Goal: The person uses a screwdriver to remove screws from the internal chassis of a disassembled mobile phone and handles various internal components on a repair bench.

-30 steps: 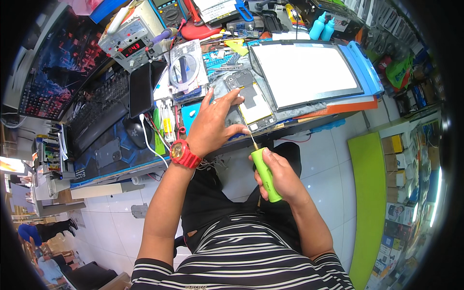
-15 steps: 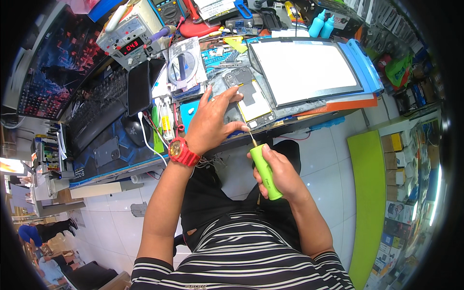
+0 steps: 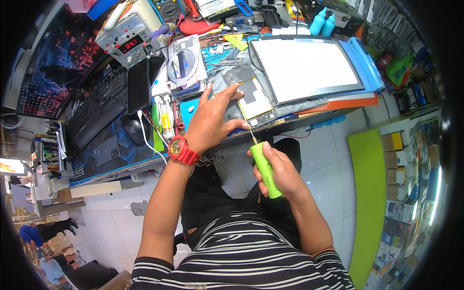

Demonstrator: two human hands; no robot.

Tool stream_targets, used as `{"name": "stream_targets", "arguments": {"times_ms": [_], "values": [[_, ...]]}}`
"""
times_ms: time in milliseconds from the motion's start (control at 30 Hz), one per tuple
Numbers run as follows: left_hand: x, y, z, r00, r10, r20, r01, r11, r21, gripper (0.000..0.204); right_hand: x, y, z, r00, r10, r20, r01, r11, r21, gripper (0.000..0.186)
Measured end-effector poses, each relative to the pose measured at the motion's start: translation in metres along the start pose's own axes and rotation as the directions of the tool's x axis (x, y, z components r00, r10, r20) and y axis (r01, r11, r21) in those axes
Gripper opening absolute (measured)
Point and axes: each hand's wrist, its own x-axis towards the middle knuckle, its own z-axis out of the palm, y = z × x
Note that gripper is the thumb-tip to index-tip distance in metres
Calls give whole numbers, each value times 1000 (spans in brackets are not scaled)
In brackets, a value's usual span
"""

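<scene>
An opened smartphone [image 3: 257,102] lies near the front edge of the bench, with its pale battery and dark inner parts showing. My left hand [image 3: 216,112] is spread over its left side, the index finger at the phone's upper left edge and the thumb by its lower end. Closed around a lime green electric screwdriver [image 3: 266,170] is my right hand [image 3: 285,176], just in front of the bench. The driver's thin shaft points up at the phone's lower end, close to my left thumb. Whether its tip sits on a screw is too small to tell.
A white panel with a dark frame [image 3: 307,67] lies right of the phone. To the left are a black phone [image 3: 138,87], a mouse [image 3: 133,128] and a keyboard [image 3: 94,106]. A power supply [image 3: 128,36] and a multimeter [image 3: 166,8] stand behind.
The screwdriver and my right hand have shifted very slightly up toward the phone. My left hand stays in place on the phone.
</scene>
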Motion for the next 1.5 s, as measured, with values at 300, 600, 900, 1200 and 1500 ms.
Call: {"name": "stream_targets", "arguments": {"times_ms": [300,600,900,1200,1500], "values": [[0,1,0,999,-30,13,30,999,-34,93,1,2,0,1000,-5,-1,5,1000,13,56],[0,2,-1,999,-42,16,42,998,-38,92,0,1,1,1000,-7,-15,7,1000,-14,59],[0,1,-1,999,-36,13,36,999,-38,93,2,3,3,999,-20,-26,19,999,-46,58],[0,0,0,1000,-28,15,28,999,-41,94,3,1,4,999,-20,-34,18,998,-56,58],[-1,-1,0,999,-33,18,34,998,-45,94,4,0,5,999,-22,-42,19,997,-73,58]]}}
